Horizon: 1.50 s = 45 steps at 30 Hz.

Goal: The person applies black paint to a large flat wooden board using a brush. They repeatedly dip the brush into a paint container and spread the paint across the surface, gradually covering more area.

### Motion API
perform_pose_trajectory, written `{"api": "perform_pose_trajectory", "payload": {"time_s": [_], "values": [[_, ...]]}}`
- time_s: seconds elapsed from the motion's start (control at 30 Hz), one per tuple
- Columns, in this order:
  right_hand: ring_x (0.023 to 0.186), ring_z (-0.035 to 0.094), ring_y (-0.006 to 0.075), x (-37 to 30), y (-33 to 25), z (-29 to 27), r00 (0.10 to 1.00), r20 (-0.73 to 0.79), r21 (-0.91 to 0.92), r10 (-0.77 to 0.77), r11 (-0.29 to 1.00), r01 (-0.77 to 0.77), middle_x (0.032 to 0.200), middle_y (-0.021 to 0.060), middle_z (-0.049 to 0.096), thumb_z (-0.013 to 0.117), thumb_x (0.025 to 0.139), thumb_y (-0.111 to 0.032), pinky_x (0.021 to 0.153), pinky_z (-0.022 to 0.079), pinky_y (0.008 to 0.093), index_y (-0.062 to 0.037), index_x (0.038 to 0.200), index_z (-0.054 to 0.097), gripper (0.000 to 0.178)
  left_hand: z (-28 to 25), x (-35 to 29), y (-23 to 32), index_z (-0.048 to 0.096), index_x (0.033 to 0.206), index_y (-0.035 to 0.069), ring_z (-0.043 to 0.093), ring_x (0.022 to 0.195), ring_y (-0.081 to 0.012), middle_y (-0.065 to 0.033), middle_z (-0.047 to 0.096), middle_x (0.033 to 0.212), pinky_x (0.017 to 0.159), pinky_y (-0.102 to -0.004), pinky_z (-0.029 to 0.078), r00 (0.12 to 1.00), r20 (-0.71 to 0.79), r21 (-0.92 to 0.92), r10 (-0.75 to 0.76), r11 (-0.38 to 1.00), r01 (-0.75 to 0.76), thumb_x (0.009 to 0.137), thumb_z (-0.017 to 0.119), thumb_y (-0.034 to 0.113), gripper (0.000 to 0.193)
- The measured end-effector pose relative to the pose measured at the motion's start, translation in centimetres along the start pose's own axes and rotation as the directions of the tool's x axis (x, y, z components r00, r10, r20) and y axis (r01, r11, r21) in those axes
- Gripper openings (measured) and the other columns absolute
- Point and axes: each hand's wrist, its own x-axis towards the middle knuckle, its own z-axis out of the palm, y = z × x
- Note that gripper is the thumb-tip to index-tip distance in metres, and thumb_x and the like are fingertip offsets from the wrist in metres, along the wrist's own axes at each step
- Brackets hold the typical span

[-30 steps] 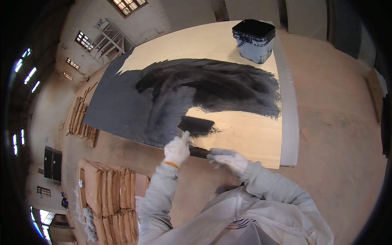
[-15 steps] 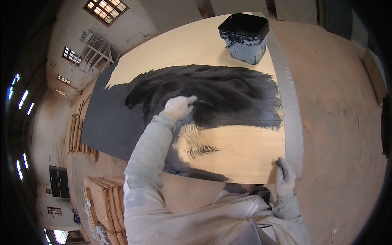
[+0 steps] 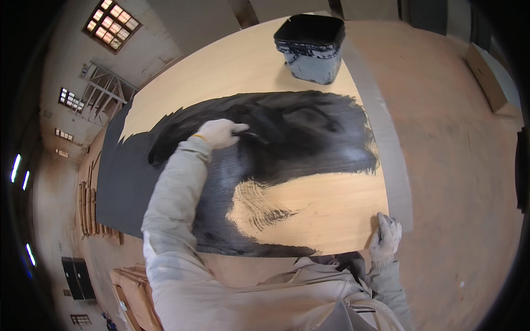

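Note:
My left hand (image 3: 219,133), in a white glove, is closed around a paintbrush (image 3: 258,135) blackened with paint; the brush is hard to separate from the wet black beneath it. It lies against a broad pale wooden board (image 3: 337,207), coated black over much of its middle and left. At the board's near right corner my gloved right hand (image 3: 386,237) grips the edge with bent fingers. A square bucket (image 3: 313,67), black inside and smeared down its grey sides, stands on the far right part of the board.
A grey strip (image 3: 395,182) runs along the board's right side. Stacked brown cardboard (image 3: 135,292) lies at the lower left, with bundled brown rolls (image 3: 88,207) beyond it. A metal frame (image 3: 107,94) leans by the left wall; a long box (image 3: 492,77) lies at the far right.
My left hand has swept left and slightly away with the brush, and fresh black covers more of the board. My right hand stays at the corner, its fingers more bent. The view has shifted.

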Motion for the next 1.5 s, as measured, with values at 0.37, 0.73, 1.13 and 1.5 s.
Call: {"api": "perform_pose_trajectory", "payload": {"time_s": [0.37,0.73,1.13,1.5], "values": [[0.104,0.068,0.0359,-0.2,-0.5,0.5,0.992,-0.12,-0.074,-0.035,0.997,0.026,0.111,0.0123,0.074,0.067,0.074,0.003,0.091,0.052,0.0474,-0.0063,0.122,0.074,0.049,-2.2,4.4,5.7,0.066,0.148,0.032,0.072,0.117,-0.0387,-0.0186,0.076,0.123,0.103,-0.0456,0.057,0.977,-0.069,0.072,0.204,0.977,-0.199,0.094,0.067,0.023,0.055],[0.103,0.069,0.039,-2.6,0.3,-1.7,0.976,-0.207,0.241,0.071,0.97,-0.02,0.112,0.0173,0.074,0.064,0.077,0.012,0.093,0.055,0.0479,-0.0031,0.123,0.073,0.049,-5.2,12.5,18.5,0.068,0.144,0.041,0.073,0.111,-0.0371,-0.0151,0.077,0.119,0.096,-0.0444,0.058,0.922,-0.088,0.253,0.376,0.904,-0.344,0.099,0.069,0.022,0.049],[0.113,0.07,0.0268,-19.0,8.8,-9.2,0.73,-0.297,0.37,0.615,0.779,-0.506,0.119,0.0154,0.07,0.051,0.095,0.015,0.101,0.056,0.0383,0.0033,0.132,0.069,0.042,-5.4,13.2,20.9,0.067,0.145,0.041,0.074,0.105,-0.0394,-0.0175,0.078,0.111,0.093,-0.0493,0.058,0.881,-0.082,0.352,0.466,0.841,-0.412,0.1,0.063,0.027,0.048],[0.114,0.07,0.0238,-22.7,8.7,-6.8,0.577,-0.295,0.495,0.762,0.638,-0.589,0.121,0.0155,0.069,0.049,0.097,0.016,0.104,0.056,0.0346,0.0052,0.132,0.069,0.041,-5.2,11.7,24.3,0.066,0.147,0.037,0.073,0.108,-0.0387,-0.0163,0.077,0.114,0.094,-0.0495,0.058,0.89,-0.034,0.364,0.454,0.835,-0.412,0.099,0.063,0.024,0.05]]}}
